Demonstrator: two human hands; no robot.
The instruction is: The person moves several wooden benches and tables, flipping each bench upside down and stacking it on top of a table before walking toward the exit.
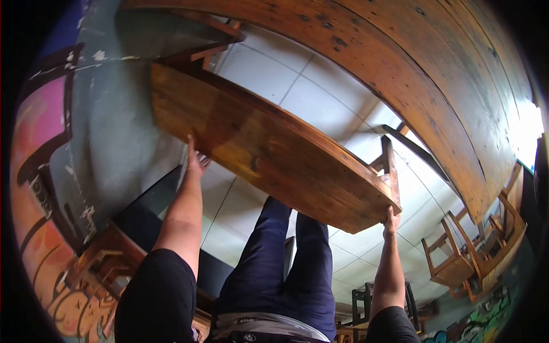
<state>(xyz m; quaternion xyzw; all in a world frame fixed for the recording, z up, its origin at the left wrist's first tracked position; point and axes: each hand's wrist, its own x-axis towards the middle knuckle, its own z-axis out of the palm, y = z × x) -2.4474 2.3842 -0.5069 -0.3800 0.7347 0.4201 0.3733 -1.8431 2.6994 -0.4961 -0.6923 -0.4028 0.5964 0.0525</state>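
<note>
A wooden bench (269,154) is tilted in front of my legs, its broad seat turned toward me and its legs pointing away. My left hand (197,163) grips the near long edge toward the left end, with the thumb lying on the seat and the other fingers behind the edge. At the right end, my right hand (391,220) is closed around the corner, close to a bench leg (390,166). Part of its fingers is hidden behind the wood.
A large wooden table (394,51) with a curved edge spans the top right. A painted wall (46,171) runs along the left. Wooden chairs (452,268) stand at the right, and another wooden piece of furniture (100,266) is at the lower left. The floor (274,68) is pale tile.
</note>
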